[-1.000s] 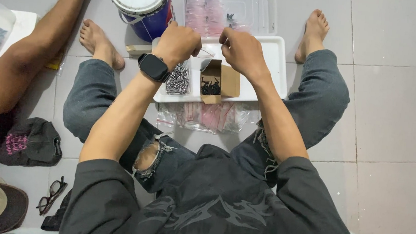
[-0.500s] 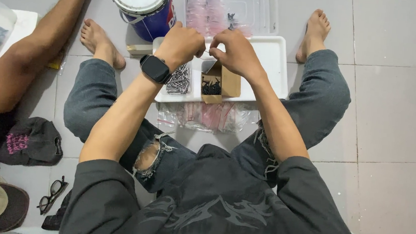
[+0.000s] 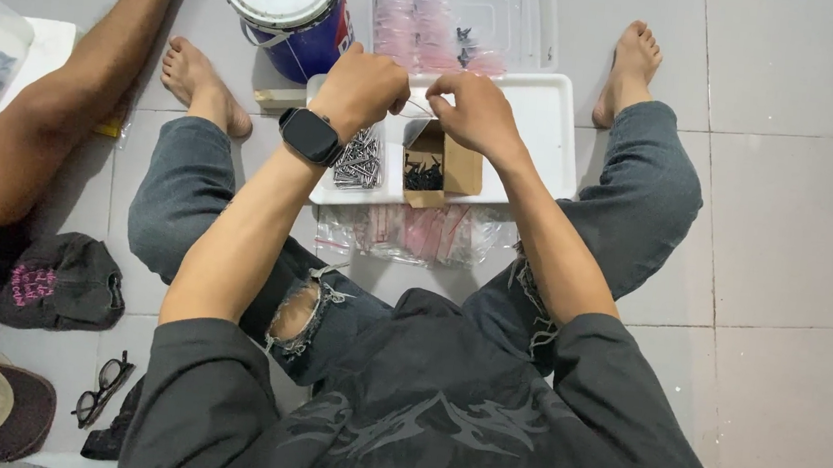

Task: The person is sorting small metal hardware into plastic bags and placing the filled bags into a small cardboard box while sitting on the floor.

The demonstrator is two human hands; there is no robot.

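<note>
I'm pinching a small clear bag (image 3: pixel 413 106) between left hand (image 3: pixel 359 88) and right hand (image 3: pixel 477 114) over the cardboard box of dark screws (image 3: pixel 429 172), risking spilling screws onto the white tray (image 3: pixel 547 125) if my grip is slipping

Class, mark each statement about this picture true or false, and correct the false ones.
1. The left hand and right hand meet above the white tray. True.
2. The small cardboard box holds dark screws. True.
3. The smartwatch is on the right wrist. False: the left.
4. The blue bucket stands inside the tray. False: on the floor beyond it.
5. Eyeglasses lie on the floor. True.
</note>
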